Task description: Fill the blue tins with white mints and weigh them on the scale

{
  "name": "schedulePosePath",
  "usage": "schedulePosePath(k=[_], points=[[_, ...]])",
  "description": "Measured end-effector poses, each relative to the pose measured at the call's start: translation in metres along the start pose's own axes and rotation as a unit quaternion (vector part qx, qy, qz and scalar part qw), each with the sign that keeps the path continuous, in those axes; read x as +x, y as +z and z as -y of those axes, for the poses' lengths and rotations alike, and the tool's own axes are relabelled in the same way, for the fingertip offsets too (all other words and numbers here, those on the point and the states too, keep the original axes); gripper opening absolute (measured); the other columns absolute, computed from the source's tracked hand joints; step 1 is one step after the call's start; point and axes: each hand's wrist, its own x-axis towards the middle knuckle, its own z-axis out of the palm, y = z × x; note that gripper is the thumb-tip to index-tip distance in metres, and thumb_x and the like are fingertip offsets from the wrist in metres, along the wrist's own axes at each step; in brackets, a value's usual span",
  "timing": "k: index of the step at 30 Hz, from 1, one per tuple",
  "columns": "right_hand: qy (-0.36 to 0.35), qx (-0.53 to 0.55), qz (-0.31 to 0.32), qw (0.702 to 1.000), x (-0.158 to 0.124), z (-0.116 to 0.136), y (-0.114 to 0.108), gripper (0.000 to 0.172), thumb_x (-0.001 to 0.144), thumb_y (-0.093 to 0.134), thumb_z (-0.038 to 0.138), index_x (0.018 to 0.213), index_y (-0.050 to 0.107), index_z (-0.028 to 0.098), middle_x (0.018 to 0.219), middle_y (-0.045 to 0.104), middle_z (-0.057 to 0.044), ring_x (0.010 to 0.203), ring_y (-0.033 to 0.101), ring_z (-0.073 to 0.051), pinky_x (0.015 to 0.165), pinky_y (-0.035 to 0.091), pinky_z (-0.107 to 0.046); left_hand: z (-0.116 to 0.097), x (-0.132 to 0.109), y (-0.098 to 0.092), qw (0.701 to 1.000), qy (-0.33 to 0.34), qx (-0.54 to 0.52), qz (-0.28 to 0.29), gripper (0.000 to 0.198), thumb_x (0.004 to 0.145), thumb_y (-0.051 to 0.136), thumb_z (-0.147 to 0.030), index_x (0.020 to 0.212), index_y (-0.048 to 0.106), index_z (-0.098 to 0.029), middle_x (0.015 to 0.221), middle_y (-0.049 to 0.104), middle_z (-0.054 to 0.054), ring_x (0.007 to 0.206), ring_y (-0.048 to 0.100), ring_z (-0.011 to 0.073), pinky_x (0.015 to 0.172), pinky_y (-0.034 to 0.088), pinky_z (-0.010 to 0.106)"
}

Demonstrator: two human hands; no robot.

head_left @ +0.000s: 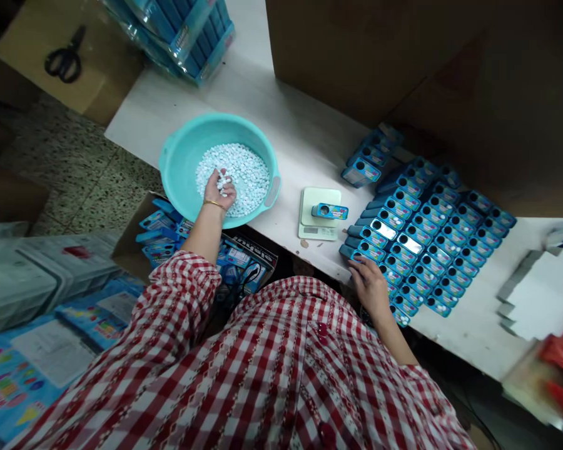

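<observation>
My left hand [221, 192] is dipped into a turquoise basin [182, 147], palm up, with its fingers curled round some small white candies [224, 182]. More loose white candies [244, 169] cover the basin's floor. At the table's front edge, my right hand [371, 289] has its bent fingers on a blue box [366, 251] at the near corner of the rows; the fingertips are partly hidden. Between the hands stands a pale kitchen scale [308, 209], with one blue box [329, 211] on its platform. The box has a round dark hole in its top.
Rows of upright blue boxes [422, 237] fill the table's right part, some with white candies showing in their holes. Large cardboard [380, 56] stands behind. Wrapped blue packs [182, 37], scissors [65, 59] on a carton, and an open carton [136, 237] of blue boxes are leftward.
</observation>
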Motion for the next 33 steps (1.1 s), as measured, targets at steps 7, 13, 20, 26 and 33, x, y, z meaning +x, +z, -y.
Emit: schedulePosePath(k=[7,13,20,26,33], points=[[0.003,0.016,-0.007,1.000,0.016,0.000,-0.001,0.028,0.089,0.043,0.032,0.099,0.067,0.019,0.105,0.063,-0.010,0.099,0.058,-0.020,0.090,0.047,-0.039,-0.002,-0.022,0.005,0.997,0.076,0.000,-0.002,0.023,0.084,0.047,-0.038,0.081,0.060,-0.020,0.074,0.059,0.003,0.057,0.055,0.0063,0.043,0.042,0.013],[-0.005,0.000,-0.015,1.000,0.024,-0.001,-0.004,0.027,0.088,0.045,0.032,0.096,0.067,0.018,0.101,0.065,-0.010,0.096,0.059,-0.020,0.088,0.048,-0.038,0.001,-0.025,0.007,0.996,0.087,-0.010,-0.006,0.022,0.085,0.048,-0.039,0.084,0.062,-0.021,0.070,0.058,0.002,0.059,0.056,0.0068,0.044,0.043,0.013],[0.002,0.021,-0.040,0.999,0.039,0.003,-0.013,0.026,0.088,0.045,0.033,0.097,0.066,0.019,0.100,0.065,-0.009,0.095,0.059,-0.020,0.087,0.047,-0.038,0.009,-0.065,0.030,0.997,0.065,0.004,0.029,0.025,0.087,0.047,-0.039,0.084,0.062,-0.019,0.077,0.060,0.003,0.068,0.059,0.0090,0.051,0.050,0.016],[-0.062,0.031,-0.018,0.997,0.049,0.066,0.002,0.031,0.090,0.043,0.034,0.109,0.061,0.018,0.102,0.062,-0.010,0.097,0.057,-0.019,0.088,0.047,-0.035,0.073,-0.127,0.067,0.992,-0.105,0.006,0.074,0.026,0.089,0.038,-0.029,0.082,0.059,-0.015,0.088,0.065,0.006,0.088,0.063,0.0160,0.073,0.055,0.031],[-0.119,-0.156,0.167,0.966,0.071,0.110,0.055,0.041,0.087,0.041,0.015,0.128,0.047,0.010,0.120,0.052,-0.019,0.108,0.050,-0.026,0.086,0.048,-0.038,0.133,-0.165,0.088,0.939,-0.299,-0.162,0.057,0.025,0.086,0.040,-0.020,0.076,0.061,-0.012,0.081,0.067,0.009,0.089,0.065,0.0172,0.087,0.049,0.031]])
